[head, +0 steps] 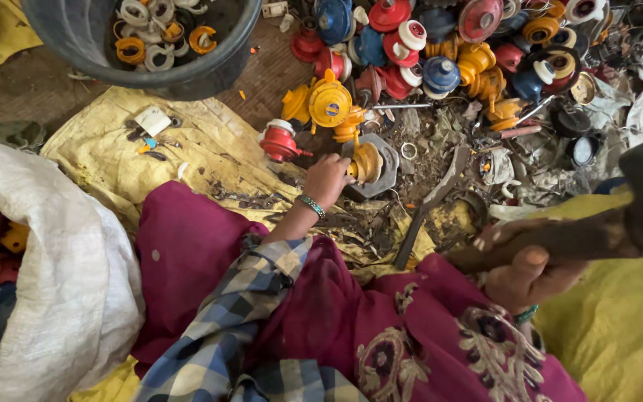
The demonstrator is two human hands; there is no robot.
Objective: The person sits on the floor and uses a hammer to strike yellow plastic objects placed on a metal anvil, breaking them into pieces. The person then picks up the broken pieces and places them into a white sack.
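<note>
Reaching toward the middle of the frame, the left hand (325,181) closes its fingers on a yellow regulator (366,162) that sits on a grey metal block (386,170). At the lower right, the right hand (528,274) is wrapped tight around the wooden handle of a hammer (604,227), whose dark head is blurred at the right edge. A heap of red, blue and yellow regulators (440,52) fills the upper right. A black tub (210,71) of rings stands at the upper left, and a white sack (61,275) lies at the left edge.
</note>
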